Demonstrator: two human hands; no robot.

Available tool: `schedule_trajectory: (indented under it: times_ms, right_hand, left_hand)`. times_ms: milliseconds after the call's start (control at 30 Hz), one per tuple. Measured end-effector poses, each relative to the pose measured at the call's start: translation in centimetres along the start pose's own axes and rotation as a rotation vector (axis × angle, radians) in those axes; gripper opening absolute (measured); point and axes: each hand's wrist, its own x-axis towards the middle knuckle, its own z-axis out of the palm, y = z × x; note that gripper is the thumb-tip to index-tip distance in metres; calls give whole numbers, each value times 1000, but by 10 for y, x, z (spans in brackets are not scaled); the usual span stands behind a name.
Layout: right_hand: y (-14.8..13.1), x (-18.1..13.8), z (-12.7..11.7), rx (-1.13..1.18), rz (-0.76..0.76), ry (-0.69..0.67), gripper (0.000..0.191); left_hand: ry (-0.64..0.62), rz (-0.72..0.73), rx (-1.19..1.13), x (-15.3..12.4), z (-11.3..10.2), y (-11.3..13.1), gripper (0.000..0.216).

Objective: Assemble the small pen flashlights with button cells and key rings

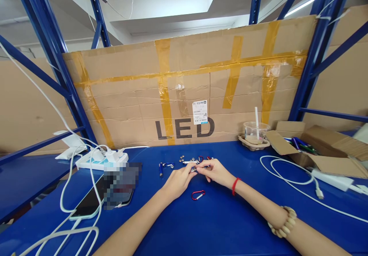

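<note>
My left hand (pixel 177 182) and my right hand (pixel 219 173) meet above the middle of the blue table, fingertips pinched together. Between them is a small silver metal piece (pixel 193 169), mostly covered by the fingers. A red carabiner (pixel 198 195) lies just nearer to me. Beyond the hands lie a silver tube like a mini flashlight (pixel 190 163) and several small round button cells (pixel 181 158). Left of these are a short dark-blue tube (pixel 160 169) and another thin blue piece (pixel 169 164). Some red pieces behind my right hand are partly hidden.
Phones (pixel 91 196) and a white power strip (pixel 99 159) with looping cables are on the left. To the right are a plastic cup with a straw (pixel 254 132), an open cardboard box (pixel 324 143) and a white cable (pixel 287 180). A tall cardboard sheet (pixel 132 106) stands behind.
</note>
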Motion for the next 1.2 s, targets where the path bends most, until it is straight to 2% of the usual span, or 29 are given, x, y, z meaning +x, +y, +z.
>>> schedule_trajectory:
  times_ms: [767,1200]
  right_hand:
    - [3,-1,-2,-97,-48,-39,37]
    - [-1,-1,-2,-142,-43,0,35]
  left_hand:
    - [89,42,128,0,2,0,16]
    - [75,34,108,1,3,-2,15]
